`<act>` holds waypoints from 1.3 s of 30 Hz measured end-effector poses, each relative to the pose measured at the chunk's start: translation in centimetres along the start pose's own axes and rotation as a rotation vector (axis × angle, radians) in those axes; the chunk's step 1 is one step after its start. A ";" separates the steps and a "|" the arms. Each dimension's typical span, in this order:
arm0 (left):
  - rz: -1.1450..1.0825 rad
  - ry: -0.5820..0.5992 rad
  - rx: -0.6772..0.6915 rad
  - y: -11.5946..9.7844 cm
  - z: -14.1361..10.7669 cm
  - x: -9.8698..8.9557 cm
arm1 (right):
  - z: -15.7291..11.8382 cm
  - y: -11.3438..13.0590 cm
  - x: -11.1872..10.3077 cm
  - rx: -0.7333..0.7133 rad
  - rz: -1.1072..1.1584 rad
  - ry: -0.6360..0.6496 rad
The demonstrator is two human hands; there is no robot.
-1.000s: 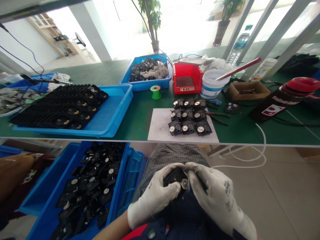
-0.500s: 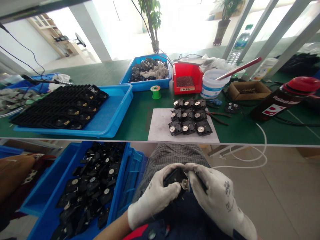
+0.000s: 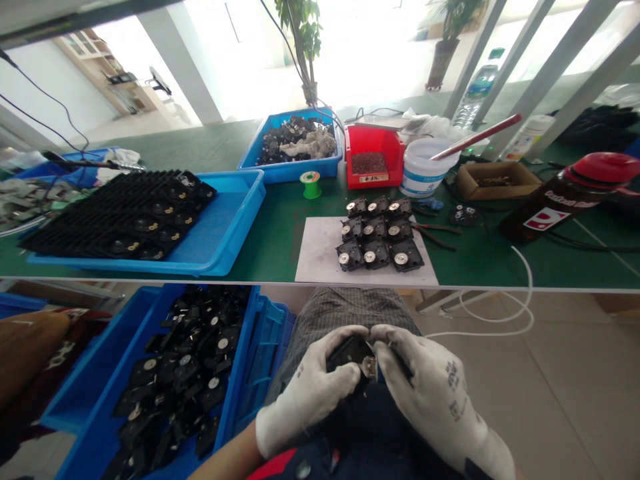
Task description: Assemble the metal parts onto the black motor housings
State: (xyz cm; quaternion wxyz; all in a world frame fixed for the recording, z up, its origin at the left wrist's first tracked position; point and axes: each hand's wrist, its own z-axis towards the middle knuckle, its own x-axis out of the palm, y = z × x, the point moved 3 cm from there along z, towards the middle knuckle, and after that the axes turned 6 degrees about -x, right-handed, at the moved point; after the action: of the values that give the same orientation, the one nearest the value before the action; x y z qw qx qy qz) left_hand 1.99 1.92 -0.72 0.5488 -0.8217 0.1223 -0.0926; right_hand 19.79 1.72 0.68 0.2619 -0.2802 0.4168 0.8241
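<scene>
Both of my hands wear white gloves and meet over my lap, below the table edge. Between them is a black plastic part point(image 3: 349, 355) with a small metal piece at its right end. My left hand point(image 3: 320, 380) is closed round the part's left side, thumb pressed on top. My right hand point(image 3: 425, 380) has its fingers bent against the part's right end; another dark edge shows under those fingers, mostly hidden. Ahead, similar black units with silver discs point(image 3: 373, 232) stand in rows on a white sheet point(image 3: 320, 250).
A blue tray point(image 3: 220, 230) holds stacked black panels. Below left, a blue crate point(image 3: 235, 373) is full of black units. Behind the sheet are a green solder spool point(image 3: 311, 185), a red bin point(image 3: 375, 160), a white tub point(image 3: 425, 170) and pliers point(image 3: 437, 230). A dark bottle point(image 3: 555, 200) stands right.
</scene>
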 end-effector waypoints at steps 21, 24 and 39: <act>0.023 -0.033 0.014 0.2 -0.2 -0.9 | -1.5 -0.7 1.0 0.585 0.740 0.345; 0.009 -0.026 0.015 -0.1 -0.3 -0.7 | -1.3 -0.6 1.2 0.656 0.807 0.367; 0.026 -0.026 0.007 -0.4 -0.4 -0.7 | -1.1 -0.4 1.3 0.705 0.799 0.408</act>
State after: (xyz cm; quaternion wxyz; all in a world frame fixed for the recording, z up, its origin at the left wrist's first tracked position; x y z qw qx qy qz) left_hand 1.21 1.92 -0.19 0.5544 -0.8193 0.1255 -0.0751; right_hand 19.46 1.22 -0.96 -0.0783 -0.1499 0.7824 0.5994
